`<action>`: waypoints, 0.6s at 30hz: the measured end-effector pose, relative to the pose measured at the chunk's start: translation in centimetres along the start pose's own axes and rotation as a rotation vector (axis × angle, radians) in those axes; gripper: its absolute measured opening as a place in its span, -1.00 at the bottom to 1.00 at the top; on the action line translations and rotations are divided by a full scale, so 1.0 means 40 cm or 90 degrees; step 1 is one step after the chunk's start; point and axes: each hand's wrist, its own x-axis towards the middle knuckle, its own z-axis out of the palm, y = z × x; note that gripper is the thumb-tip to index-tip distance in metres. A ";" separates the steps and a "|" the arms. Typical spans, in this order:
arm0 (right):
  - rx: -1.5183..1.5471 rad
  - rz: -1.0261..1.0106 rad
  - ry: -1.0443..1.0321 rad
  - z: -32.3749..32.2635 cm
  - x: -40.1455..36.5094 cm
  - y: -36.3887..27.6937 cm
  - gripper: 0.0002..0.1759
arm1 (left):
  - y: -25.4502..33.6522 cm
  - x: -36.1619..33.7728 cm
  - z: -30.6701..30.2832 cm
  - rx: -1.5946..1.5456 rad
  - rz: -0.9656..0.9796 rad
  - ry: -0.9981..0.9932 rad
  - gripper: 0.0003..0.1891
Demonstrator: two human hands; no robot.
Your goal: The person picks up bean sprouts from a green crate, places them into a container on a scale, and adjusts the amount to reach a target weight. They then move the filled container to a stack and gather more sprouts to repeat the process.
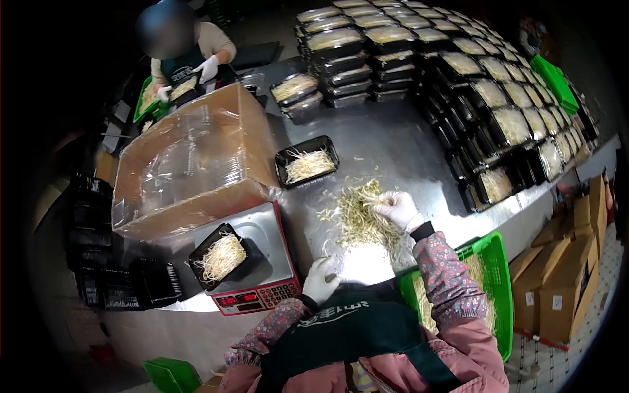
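Note:
A loose pile of bean sprouts (360, 219) lies on the metal table. My right hand (398, 208), in a white glove, is at the pile's right side, its fingers closed on some sprouts. My left hand (320, 281), also gloved, is at the near table edge beside the scale. Its fingers are curled near a shiny clear patch, and whatever they hold is hidden. A black tray of sprouts (221, 259) sits on the red-framed digital scale (272, 245). Another black tray of sprouts (306, 162) stands beyond the pile, to the left.
An open cardboard box (255, 137) lined with clear plastic stands left. Wrapped sprout trays (511, 124) are stacked high at the back and right. A green crate (501, 295) of sprouts is by my right arm. Empty black trays (154, 281) lie left. A co-worker (190, 59) holds a tray opposite.

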 end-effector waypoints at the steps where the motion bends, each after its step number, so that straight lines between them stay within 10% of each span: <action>1: -0.040 -0.074 -0.024 -0.004 0.021 -0.082 -0.76 | 0.004 0.000 -0.005 0.005 -0.004 0.004 -0.41; 6: 0.122 -0.199 -0.073 0.079 0.221 -0.285 -0.74 | 0.003 -0.021 -0.007 -0.035 -0.007 0.025 -0.48; 8: -0.075 -0.428 0.007 0.144 0.306 -0.309 -0.70 | 0.017 -0.022 -0.015 -0.036 -0.027 0.045 -0.51; 13: -0.493 -0.312 -0.184 0.246 0.437 -0.226 -0.27 | 0.067 -0.020 -0.043 -0.070 -0.039 0.071 -0.56; 18: -0.198 -0.305 -0.060 0.223 0.411 -0.192 -0.68 | 0.058 -0.017 -0.049 -0.083 -0.081 0.079 -0.53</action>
